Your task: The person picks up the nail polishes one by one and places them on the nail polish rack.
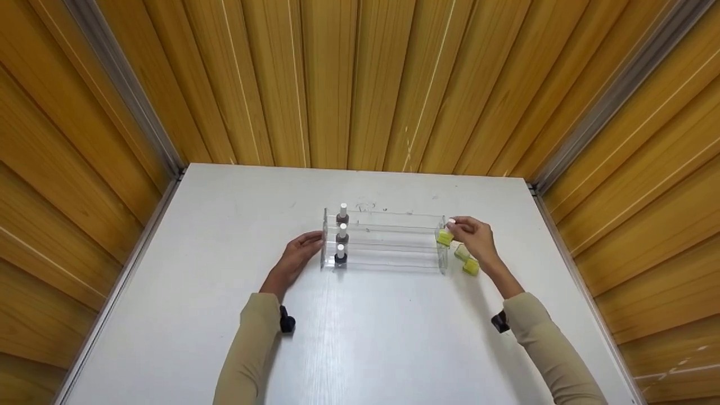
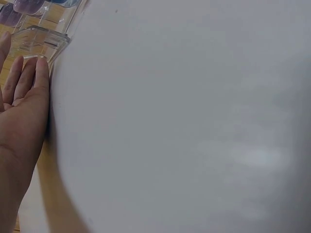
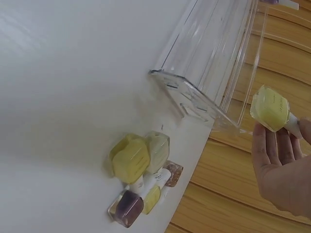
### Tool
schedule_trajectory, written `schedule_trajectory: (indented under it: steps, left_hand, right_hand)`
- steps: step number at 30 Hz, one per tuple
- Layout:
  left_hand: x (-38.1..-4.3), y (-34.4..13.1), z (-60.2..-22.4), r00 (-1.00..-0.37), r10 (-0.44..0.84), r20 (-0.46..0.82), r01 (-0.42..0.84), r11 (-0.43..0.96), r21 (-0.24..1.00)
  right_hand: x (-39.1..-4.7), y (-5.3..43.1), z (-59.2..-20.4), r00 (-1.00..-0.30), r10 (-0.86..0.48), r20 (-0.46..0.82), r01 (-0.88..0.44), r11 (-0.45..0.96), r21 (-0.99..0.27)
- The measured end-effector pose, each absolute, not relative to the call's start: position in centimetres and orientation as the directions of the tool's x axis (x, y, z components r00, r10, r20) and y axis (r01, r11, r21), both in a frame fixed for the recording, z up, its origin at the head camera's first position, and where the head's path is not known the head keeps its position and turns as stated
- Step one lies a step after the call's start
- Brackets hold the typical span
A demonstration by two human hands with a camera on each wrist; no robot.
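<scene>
My right hand (image 1: pixel 475 236) pinches a yellow nail polish bottle (image 3: pixel 270 109) by its white cap. The bottle is held up beside the right end of a clear stepped acrylic rack (image 1: pixel 394 265). At the rack's other end, my left hand (image 1: pixel 301 253) touches the side panel with fairly straight fingers. Three dark nail polish bottles with white caps stand one per step at the rack's left: back bottle (image 1: pixel 342 218), middle bottle (image 1: pixel 342 236) and front bottle (image 1: pixel 340 257). Blurred purple bottles (image 2: pixel 30 6) show above the left hand in the left wrist view.
On the white table (image 1: pixel 382 337), right of the rack, several more bottles lie in a group. Among them are a yellow one (image 3: pixel 130 159), a pale one (image 3: pixel 158 151), a purple one (image 3: pixel 128 208) and a brownish glitter one (image 3: pixel 174 174). Wood-look panels (image 1: pixel 371 84) surround the table.
</scene>
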State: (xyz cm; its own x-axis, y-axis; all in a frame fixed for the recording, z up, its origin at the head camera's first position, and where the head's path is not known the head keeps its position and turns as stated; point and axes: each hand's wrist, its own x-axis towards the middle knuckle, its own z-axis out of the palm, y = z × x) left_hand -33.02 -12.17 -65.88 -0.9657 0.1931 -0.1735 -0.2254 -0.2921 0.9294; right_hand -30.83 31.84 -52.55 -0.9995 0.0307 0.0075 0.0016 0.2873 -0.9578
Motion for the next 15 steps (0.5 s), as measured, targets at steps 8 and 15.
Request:
schedule_trajectory:
  steps: [8,15]
  left_hand:
    - [-32.9,-12.1,-65.8,-0.963,0.200,-0.180,-0.235,-0.295,0.926]
    - [-32.9,-12.1,-65.7,-0.962,0.189,-0.195,-0.240,-0.260,0.935]
  right_hand:
    - [-31.8,29.8,-52.3,-1.000,-0.001,0.019,-0.019,0.265,-0.964]
    - [-32.6,28.2,-52.1,-0.997,-0.043,0.066,-0.075,0.267,-0.961]
